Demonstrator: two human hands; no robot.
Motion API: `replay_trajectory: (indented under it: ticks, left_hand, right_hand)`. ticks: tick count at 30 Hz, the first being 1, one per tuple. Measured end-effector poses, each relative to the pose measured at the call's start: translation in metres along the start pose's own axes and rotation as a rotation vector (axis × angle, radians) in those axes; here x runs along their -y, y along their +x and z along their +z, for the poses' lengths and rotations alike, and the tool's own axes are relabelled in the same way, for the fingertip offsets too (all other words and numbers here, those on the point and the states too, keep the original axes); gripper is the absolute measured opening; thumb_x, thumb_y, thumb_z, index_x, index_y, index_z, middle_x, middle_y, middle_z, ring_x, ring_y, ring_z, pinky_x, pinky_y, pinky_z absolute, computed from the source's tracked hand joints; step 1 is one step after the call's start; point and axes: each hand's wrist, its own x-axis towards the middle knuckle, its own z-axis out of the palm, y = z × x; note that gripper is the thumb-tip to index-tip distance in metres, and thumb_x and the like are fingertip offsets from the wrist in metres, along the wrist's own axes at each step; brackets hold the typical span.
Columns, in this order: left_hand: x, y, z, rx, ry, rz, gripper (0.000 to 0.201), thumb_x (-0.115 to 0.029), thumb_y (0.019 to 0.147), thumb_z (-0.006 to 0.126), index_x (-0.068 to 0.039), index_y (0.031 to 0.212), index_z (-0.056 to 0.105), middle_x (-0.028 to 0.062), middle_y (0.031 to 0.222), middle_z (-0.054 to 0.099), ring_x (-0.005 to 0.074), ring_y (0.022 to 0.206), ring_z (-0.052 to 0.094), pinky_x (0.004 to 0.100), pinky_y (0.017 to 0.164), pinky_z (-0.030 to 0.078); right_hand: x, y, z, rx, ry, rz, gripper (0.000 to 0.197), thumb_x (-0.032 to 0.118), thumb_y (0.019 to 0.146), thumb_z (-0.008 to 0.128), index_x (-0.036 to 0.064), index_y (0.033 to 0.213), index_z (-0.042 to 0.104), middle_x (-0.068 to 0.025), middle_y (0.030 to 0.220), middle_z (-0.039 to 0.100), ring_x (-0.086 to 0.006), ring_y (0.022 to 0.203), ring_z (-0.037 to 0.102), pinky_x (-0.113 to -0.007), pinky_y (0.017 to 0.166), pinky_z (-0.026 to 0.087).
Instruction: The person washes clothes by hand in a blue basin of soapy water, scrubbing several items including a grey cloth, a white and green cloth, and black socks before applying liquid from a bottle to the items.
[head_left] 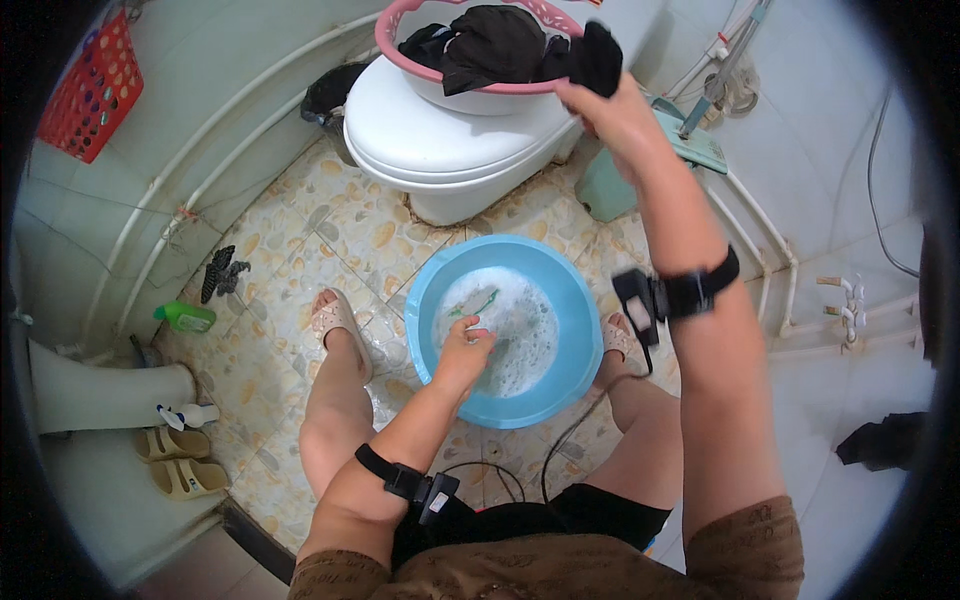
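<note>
My right hand (pixel 610 108) is raised at the right rim of a pink-and-white basin (pixel 385 42) and grips a bunched black cloth (pixel 598 60). Dark clothes (pixel 493 48) lie heaped in that basin, which rests on the closed toilet lid. Over the soapy water of a light-blue basin (pixel 568 278), my left hand (pixel 464 352) has its fingers curled in. A thin green-and-white object (pixel 488 301) shows just beyond its fingertips; whether the fingers hold it is unclear. The blue basin stands on the floor between my feet.
The white toilet (pixel 430 130) stands behind the blue basin, with a green bin (pixel 606 188) at its right. On the left are dark cloths (pixel 222 272), a green bottle (pixel 186 317) and tan slippers (pixel 186 478). A cable hangs from my right forearm. Pipes line the walls.
</note>
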Motion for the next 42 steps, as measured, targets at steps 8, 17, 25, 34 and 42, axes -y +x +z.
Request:
replay_trajectory:
  ticks: [8, 17, 25, 34, 42]
  left_hand:
    - [-0.003, -0.006, -0.006, 0.05, -0.043, -0.018, 0.041, -0.014, 0.079, 0.049, -0.002, 0.115, 0.033, 0.0087, 0.095, 0.05, 0.017, 0.08, 0.052, 0.0274, 0.064, 0.042]
    - [-0.025, -0.01, -0.016, -0.166, -0.323, 0.041, 0.016, -0.012, 0.081, 0.045, -0.003, 0.095, 0.045, 0.0063, 0.081, 0.05, 0.0133, 0.067, 0.05, 0.0238, 0.054, 0.04]
    - [-0.017, -0.01, -0.04, -0.345, -0.496, 0.049, 0.029, -0.031, 0.087, 0.036, -0.008, 0.07, 0.038, 0.0027, 0.06, 0.042, 0.0131, 0.052, 0.042, 0.0268, 0.052, 0.04]
    - [-0.018, -0.012, -0.05, -0.357, -0.481, -0.107, 0.008, -0.014, 0.082, 0.047, -0.007, 0.085, 0.045, 0.004, 0.073, 0.048, 0.0129, 0.058, 0.046, 0.0258, 0.055, 0.04]
    - [-0.022, -0.009, -0.04, -0.246, -0.435, -0.135, 0.01, -0.013, 0.08, 0.048, -0.006, 0.087, 0.047, 0.004, 0.075, 0.048, 0.0131, 0.059, 0.046, 0.0256, 0.057, 0.04]
  right_hand:
    - [-0.062, 0.033, 0.036, -0.036, -0.719, -0.206, 0.054, 0.035, 0.078, 0.044, 0.0101, 0.124, 0.031, -0.0138, 0.13, 0.025, -0.0316, 0.118, 0.025, -0.041, 0.096, 0.022]
    - [-0.041, 0.002, 0.028, -0.138, -0.624, -0.426, 0.034, 0.035, 0.079, 0.042, 0.0043, 0.082, 0.058, -0.0159, 0.078, 0.058, -0.0324, 0.073, 0.054, -0.037, 0.067, 0.043]
    - [-0.231, -0.153, 0.118, 0.5, -0.588, 0.372, 0.024, 0.015, 0.08, 0.04, 0.0058, 0.1, 0.049, -0.0182, 0.098, 0.05, -0.033, 0.093, 0.047, -0.038, 0.08, 0.038]
    - [-0.309, -0.191, 0.199, 0.571, -0.931, -0.065, 0.043, 0.0, 0.075, 0.041, 0.0111, 0.117, 0.042, -0.0082, 0.121, 0.039, -0.0231, 0.115, 0.032, -0.037, 0.091, 0.032]
    - [-0.327, -0.26, 0.189, 1.27, -1.03, 0.372, 0.026, 0.016, 0.08, 0.044, 0.0048, 0.101, 0.055, -0.0162, 0.101, 0.053, -0.0294, 0.092, 0.051, -0.037, 0.08, 0.041]
